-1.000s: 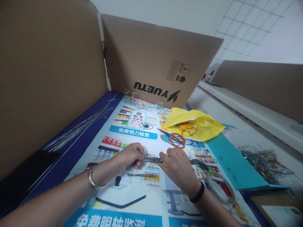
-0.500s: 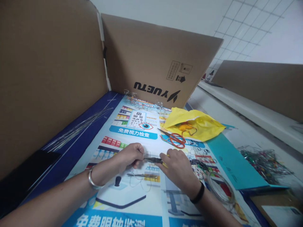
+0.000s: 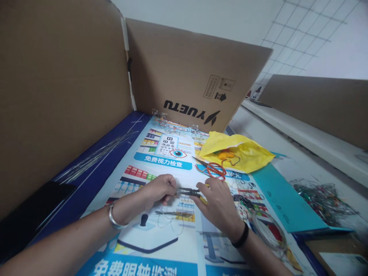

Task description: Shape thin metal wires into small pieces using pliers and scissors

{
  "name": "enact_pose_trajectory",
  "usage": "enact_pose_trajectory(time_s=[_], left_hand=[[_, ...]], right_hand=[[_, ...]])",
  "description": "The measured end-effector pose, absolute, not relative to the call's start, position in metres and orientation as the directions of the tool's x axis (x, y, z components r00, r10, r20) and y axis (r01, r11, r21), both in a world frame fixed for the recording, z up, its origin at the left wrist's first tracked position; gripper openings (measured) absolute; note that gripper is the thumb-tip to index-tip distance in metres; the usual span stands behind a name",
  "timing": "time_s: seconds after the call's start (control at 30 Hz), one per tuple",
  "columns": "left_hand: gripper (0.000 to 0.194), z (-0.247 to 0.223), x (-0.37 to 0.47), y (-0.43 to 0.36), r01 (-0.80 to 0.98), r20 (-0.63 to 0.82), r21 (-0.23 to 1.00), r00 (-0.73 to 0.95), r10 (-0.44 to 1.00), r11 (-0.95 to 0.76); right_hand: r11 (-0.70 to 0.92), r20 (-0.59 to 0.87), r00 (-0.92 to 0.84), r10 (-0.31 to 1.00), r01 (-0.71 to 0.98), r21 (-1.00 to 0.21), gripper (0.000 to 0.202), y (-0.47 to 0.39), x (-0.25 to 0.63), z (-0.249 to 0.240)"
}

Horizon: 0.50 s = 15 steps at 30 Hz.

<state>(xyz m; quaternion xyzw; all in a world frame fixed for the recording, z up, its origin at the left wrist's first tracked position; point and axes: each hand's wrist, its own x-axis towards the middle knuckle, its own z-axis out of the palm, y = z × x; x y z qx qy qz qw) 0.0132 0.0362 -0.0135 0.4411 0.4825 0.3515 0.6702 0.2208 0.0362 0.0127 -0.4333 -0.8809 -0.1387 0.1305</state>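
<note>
My right hand (image 3: 217,197) is wrapped round the yellow handles of a pair of pliers (image 3: 189,191). The dark jaws are parted and point left at the fingertips of my left hand (image 3: 165,189). Those fingers are pinched together on thin wire (image 3: 170,219), which hangs in loose loops beneath them; the exact grip is hidden. Below the hands, a small bunch of short straight wires (image 3: 174,213) lies on the printed poster sheet (image 3: 156,234). Orange-handled scissors (image 3: 214,170) rest beyond my right hand.
A yellow pouch (image 3: 244,153) with orange thread lies behind the scissors. Coiled wire (image 3: 268,230) sits by my right forearm, and tangled wire pieces (image 3: 324,201) lie farther right. Long straight wires (image 3: 94,159) lie at left. Cardboard panels (image 3: 186,69) stand at the back and left.
The pliers' jaws have opened; they were closed near my left fingertips before. My right hand has loosened and spread the handles. My left hand has hardly moved.
</note>
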Motion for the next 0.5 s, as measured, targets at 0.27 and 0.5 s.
enact_pose_trajectory(time_s=[0.27,0.5], left_hand=[[0.015,-0.0100,0.0144,0.0362,-0.005,-0.374,0.921,0.268,0.888,0.389],[0.014,-0.0165,0.0124,0.0368,-0.035,-0.345,0.929,0.275,0.897,0.368]], right_hand=[[0.604,0.352,-0.599,0.719,0.789,0.110,0.026,0.0375,0.2197,0.0064],[0.610,0.324,-0.652,0.685,0.757,0.233,0.026,0.0350,0.2187,0.0114]])
